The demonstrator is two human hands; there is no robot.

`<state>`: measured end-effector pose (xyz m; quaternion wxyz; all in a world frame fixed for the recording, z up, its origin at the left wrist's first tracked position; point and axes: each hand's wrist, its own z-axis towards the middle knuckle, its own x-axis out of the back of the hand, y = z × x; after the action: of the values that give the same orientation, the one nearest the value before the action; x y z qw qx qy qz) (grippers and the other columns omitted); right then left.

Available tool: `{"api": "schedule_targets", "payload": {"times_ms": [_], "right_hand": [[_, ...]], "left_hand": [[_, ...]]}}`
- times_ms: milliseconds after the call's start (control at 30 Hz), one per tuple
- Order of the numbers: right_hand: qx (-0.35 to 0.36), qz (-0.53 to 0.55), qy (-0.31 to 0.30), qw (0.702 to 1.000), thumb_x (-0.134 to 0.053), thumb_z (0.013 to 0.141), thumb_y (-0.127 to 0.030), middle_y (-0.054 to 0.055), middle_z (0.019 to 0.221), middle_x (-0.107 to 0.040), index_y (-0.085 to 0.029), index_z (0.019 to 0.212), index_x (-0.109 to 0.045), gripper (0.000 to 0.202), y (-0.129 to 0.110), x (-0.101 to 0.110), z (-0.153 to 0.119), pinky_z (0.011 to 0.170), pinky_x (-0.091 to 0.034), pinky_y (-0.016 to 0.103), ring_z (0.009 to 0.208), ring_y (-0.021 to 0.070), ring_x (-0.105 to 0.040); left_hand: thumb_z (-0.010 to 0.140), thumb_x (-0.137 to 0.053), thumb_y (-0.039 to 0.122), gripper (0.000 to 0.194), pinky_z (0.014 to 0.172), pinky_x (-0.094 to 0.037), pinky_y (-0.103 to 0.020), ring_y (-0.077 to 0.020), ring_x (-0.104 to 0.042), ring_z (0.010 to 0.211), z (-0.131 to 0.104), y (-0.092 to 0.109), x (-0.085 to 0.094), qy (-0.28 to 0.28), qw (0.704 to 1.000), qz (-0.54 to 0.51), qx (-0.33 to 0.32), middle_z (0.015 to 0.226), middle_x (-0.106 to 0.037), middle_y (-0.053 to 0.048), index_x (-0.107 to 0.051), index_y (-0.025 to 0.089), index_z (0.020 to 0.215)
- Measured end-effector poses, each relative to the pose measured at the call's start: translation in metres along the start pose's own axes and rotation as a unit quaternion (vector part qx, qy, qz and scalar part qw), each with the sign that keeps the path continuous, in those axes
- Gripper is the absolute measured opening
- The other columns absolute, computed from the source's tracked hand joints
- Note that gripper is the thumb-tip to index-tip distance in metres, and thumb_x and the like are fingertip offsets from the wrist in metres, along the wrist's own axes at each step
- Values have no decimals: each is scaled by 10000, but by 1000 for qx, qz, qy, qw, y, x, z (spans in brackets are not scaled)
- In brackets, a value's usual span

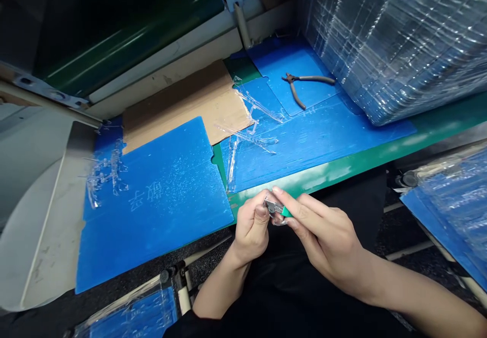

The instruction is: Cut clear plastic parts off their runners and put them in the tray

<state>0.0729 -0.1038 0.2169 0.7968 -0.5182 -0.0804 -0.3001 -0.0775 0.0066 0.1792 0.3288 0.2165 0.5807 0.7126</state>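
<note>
Near the bench's front edge, my left hand is closed on a small clear plastic piece, partly hidden by the fingers. My right hand pinches a small green-handled tool, whose metal end touches or lies just over the clear piece between both hands. Thin clear plastic frames lie beyond the hands on the blue sheets. Pliers with brown handles rest spread apart on the blue sheet farther back.
A large plastic-wrapped stack stands at the back right. Brown cardboard and a blue sheet cover the left part of the green bench. More clear plastic scraps lie at the far left. Wrapped blue sheets are at the right.
</note>
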Motion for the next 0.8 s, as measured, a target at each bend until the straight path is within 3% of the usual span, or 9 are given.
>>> {"api": "schedule_targets", "payload": {"times_ms": [333, 500, 633, 800], "right_hand": [[-38, 30, 36, 998, -541, 1110, -53, 101, 1249, -763, -162, 1651, -514, 553, -6, -11, -1, 812, -634, 243, 1038, 153, -756], [-53, 34, 57, 996, -553, 1100, -51, 84, 1150, -766, -172, 1646, -530, 559, -8, -16, -3, 764, -627, 247, 946, 147, -750], [-53, 34, 71, 995, -548, 1090, -34, 94, 1200, -759, -187, 1644, -538, 575, -10, -19, -2, 852, -635, 272, 986, 158, -747], [-73, 54, 79, 993, -554, 1092, -56, 86, 1075, -731, -187, 1641, -550, 564, -11, -23, -2, 737, -630, 271, 829, 148, -712]], "left_hand": [[1170, -424, 464, 426, 637, -452, -244, -124, -569, 661, 0, -1, 1, 0, 1000, 4, 14, 770, -630, -19, -652, 183, 944], [1170, -430, 456, 425, 637, -453, -242, -122, -569, 660, 0, -3, 0, 17, 1000, 5, 10, 761, -624, -18, -646, 185, 923], [1159, -435, 508, 473, 630, -455, -258, -134, -567, 654, -1, -4, 1, 26, 999, 22, 31, 752, -629, -28, -650, 181, 895], [1145, -438, 565, 519, 627, -455, -265, -138, -561, 656, -1, -4, 1, 39, 998, 28, 40, 750, -621, -31, -646, 183, 863]]}}
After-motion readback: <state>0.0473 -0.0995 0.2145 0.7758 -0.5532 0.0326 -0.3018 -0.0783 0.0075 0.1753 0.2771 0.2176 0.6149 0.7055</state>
